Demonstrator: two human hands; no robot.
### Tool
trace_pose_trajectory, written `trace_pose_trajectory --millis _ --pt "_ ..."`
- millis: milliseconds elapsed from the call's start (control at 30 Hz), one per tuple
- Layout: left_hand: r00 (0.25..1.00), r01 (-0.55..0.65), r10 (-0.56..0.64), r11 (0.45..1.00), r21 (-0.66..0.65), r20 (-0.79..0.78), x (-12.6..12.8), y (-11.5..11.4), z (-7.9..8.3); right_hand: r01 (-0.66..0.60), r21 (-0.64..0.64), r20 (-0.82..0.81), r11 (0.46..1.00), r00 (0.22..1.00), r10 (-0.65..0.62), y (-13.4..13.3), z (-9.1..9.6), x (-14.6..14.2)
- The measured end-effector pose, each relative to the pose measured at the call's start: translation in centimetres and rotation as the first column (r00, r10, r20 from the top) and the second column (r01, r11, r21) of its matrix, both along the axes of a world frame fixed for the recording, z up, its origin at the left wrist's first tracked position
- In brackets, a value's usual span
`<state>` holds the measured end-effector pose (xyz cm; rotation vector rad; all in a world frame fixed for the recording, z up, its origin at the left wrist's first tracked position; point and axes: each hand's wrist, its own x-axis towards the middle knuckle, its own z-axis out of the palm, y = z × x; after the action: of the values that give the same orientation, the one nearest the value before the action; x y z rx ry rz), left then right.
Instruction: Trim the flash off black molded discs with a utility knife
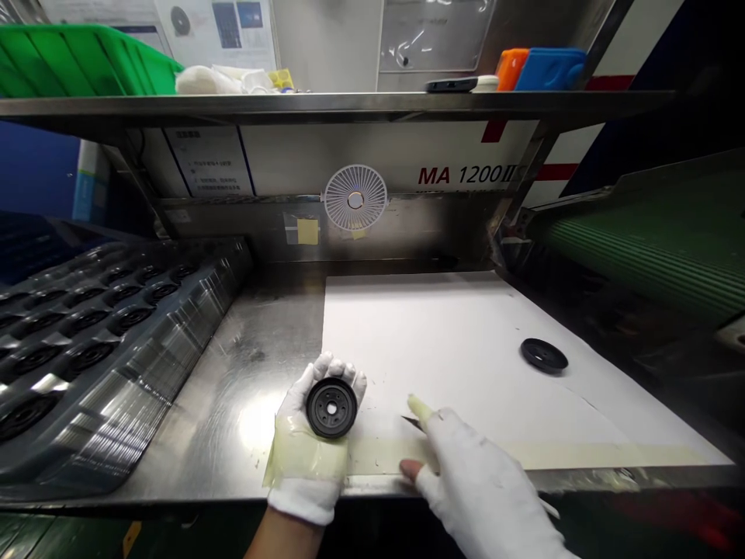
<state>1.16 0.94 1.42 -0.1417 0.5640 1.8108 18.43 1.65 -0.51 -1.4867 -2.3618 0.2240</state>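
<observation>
My left hand [308,442], in a white glove wrapped with translucent yellowish tape, cups a round black moulded disc [331,407] with a central hole, its fingertips curled round the far rim. My right hand [474,485], also white-gloved, has a pale yellow finger cot on its raised finger. A small dark pointed blade [413,423] shows at that fingertip, its handle hidden by the hand. A second black disc [544,355] lies face down on the white paper sheet [466,349], to the right of both hands.
A grey tray [116,365] with rows of black discs stands at the left of the steel bench [233,411]. A strip of masking tape [594,456] runs along the paper's front edge. A small white fan [355,198] and a shelf with a green crate [81,62] stand behind.
</observation>
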Motion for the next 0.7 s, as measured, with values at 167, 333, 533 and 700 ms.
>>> trace_pose_trajectory --millis 167,333,533,700 --pt "1.0 0.01 -0.01 1.0 0.004 0.011 0.2 -0.4 0.6 -0.053 -0.139 -0.274 0.989 0.962 0.013 0.0 -0.6 1.0" --pt "1.0 0.009 -0.009 1.0 -0.006 -0.026 0.5 -1.2 1.0 -0.161 -0.287 -0.451 0.944 0.892 0.015 -0.7 0.4 0.0" --pt "0.983 0.18 -0.185 0.975 0.133 0.021 -0.1 -1.1 0.7 0.1 -0.127 -0.196 0.987 0.973 -0.124 1.3 -0.4 1.4" --pt "0.962 0.249 -0.267 0.946 0.208 0.063 -0.3 -1.0 -0.1 0.006 0.106 -0.037 0.994 0.999 -0.002 0.9 -3.2 0.2"
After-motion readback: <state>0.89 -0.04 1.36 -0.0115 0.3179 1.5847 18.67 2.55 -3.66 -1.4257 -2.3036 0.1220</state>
